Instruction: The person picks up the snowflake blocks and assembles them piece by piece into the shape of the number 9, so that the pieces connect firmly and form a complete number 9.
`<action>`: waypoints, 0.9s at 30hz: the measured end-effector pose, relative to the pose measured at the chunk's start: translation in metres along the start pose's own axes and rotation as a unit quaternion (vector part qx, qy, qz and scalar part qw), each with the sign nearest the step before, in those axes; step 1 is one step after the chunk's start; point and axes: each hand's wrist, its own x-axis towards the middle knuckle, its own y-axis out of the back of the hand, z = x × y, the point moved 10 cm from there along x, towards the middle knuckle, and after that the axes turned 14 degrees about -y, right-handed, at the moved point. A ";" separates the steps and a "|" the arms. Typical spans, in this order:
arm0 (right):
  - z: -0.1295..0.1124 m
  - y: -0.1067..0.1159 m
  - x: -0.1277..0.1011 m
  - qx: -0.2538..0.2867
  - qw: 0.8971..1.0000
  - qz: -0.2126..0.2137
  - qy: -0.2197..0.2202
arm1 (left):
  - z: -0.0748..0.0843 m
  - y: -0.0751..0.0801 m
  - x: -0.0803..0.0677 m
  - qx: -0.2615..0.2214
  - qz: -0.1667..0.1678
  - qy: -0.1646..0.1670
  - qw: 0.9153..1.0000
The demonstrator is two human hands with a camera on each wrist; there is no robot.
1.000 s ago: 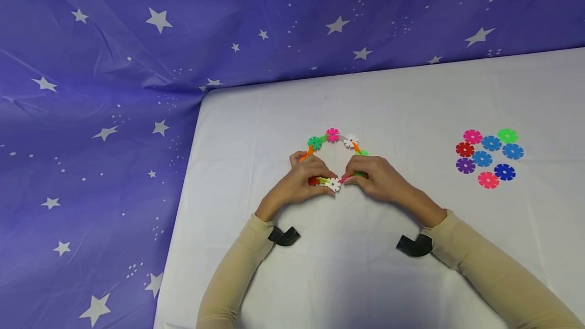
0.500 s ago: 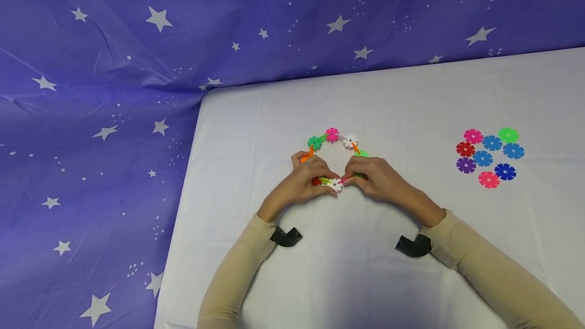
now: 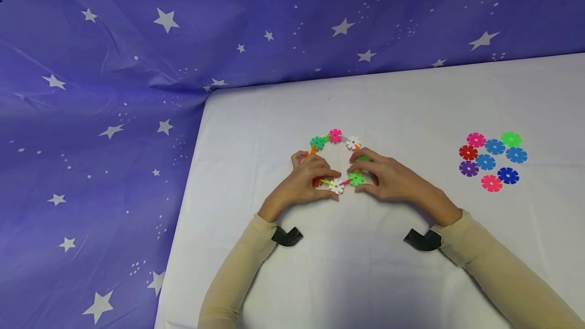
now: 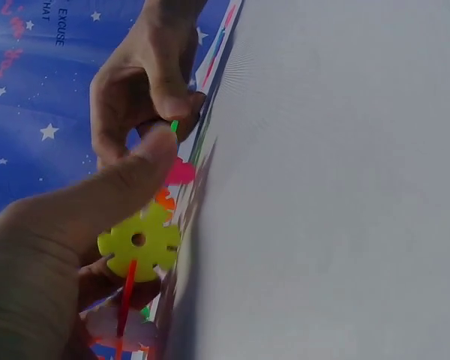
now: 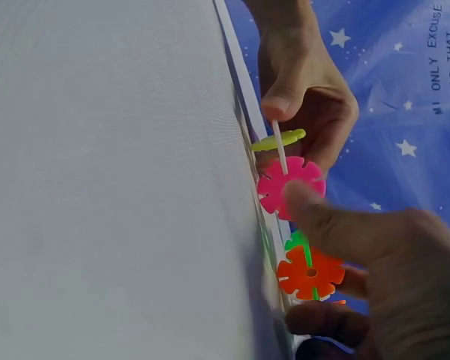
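Observation:
A ring of interlocked, notched flower-shaped discs lies on the white table, with a pink disc (image 3: 335,135), a teal disc (image 3: 317,143) and a white disc (image 3: 353,142) along its far side. At the near side, my left hand (image 3: 303,179) holds another white disc (image 3: 336,186) between thumb and fingers. My right hand (image 3: 390,176) curls its thumb and fingers around the edge of a green disc (image 3: 356,178). Between those two, a pink disc (image 5: 291,189) stands edge-up. A yellow disc (image 4: 139,241) and an orange disc (image 5: 311,273) show near the hands. Fingers hide parts of both sides.
To the right lie several loose discs, among them a red one (image 3: 468,153), a purple one (image 3: 468,168) and a dark blue one (image 3: 508,175). A purple starry cloth (image 3: 137,65) hangs behind and left of the white table (image 3: 256,131).
My right hand has eased off the pink disc and shifted right, spreading its fingers around the green disc, which now shows. My left hand has hardly moved. The view has shifted slightly.

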 end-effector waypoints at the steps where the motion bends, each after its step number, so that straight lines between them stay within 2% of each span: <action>1: 0.001 0.003 0.000 0.002 1.000 0.009 -0.001 | 0.000 0.003 0.000 0.000 0.006 -0.002 1.000; 5: 0.011 0.023 0.000 0.011 0.997 0.079 -0.025 | -0.008 0.025 -0.003 0.000 0.064 0.008 0.998; 8: 0.023 0.032 0.000 0.013 0.993 0.103 -0.057 | -0.024 0.039 -0.012 0.005 0.094 0.049 0.994; 11: 0.031 0.030 0.002 0.018 0.993 0.079 -0.083 | -0.039 0.041 -0.018 -0.003 0.078 0.094 0.993; 13: 0.034 0.028 0.002 0.020 0.993 0.061 -0.095 | -0.044 0.039 -0.019 -0.022 0.060 0.110 0.992; 15: 0.035 0.028 0.001 0.017 0.992 0.058 -0.108 | -0.047 0.036 -0.016 -0.045 0.041 0.111 0.992; 19: 0.035 0.037 -0.002 0.005 0.989 0.091 -0.119 | -0.050 0.031 -0.006 -0.076 0.017 0.097 0.992; 22: 0.035 0.041 -0.002 0.020 0.987 0.111 -0.114 | -0.052 0.032 -0.001 -0.079 0.019 0.095 0.992; 27: 0.035 0.039 -0.002 0.038 0.987 0.113 -0.110 | -0.051 0.035 0.007 -0.066 0.011 0.101 0.993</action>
